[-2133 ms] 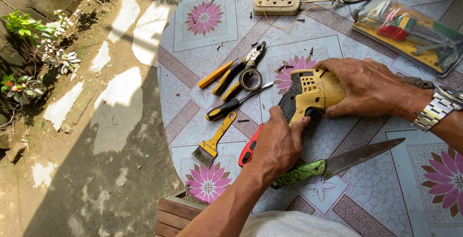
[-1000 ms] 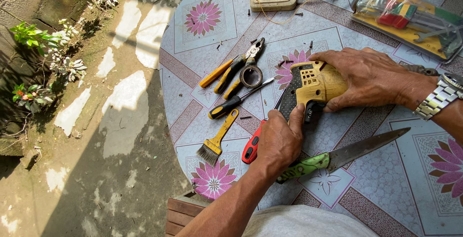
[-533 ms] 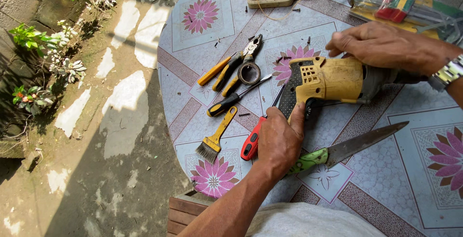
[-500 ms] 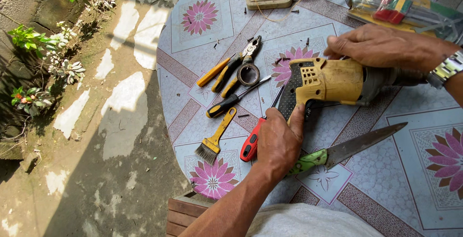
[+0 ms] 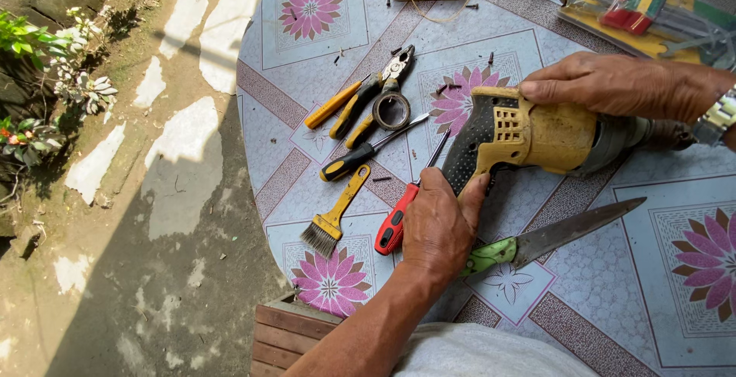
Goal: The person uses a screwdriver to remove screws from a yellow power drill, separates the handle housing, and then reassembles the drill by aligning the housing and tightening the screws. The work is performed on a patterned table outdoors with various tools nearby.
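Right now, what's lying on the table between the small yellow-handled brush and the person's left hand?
In the head view, a red-handled screwdriver lies between the brush and the left hand, its handle beside the hand and its shaft pointing up toward the yellow power tool.

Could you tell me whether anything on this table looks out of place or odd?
Yes: small dark screws lie scattered loose over the tablecloth near the yellow power drill, and a bare-bladed knife lies right beside the left hand.
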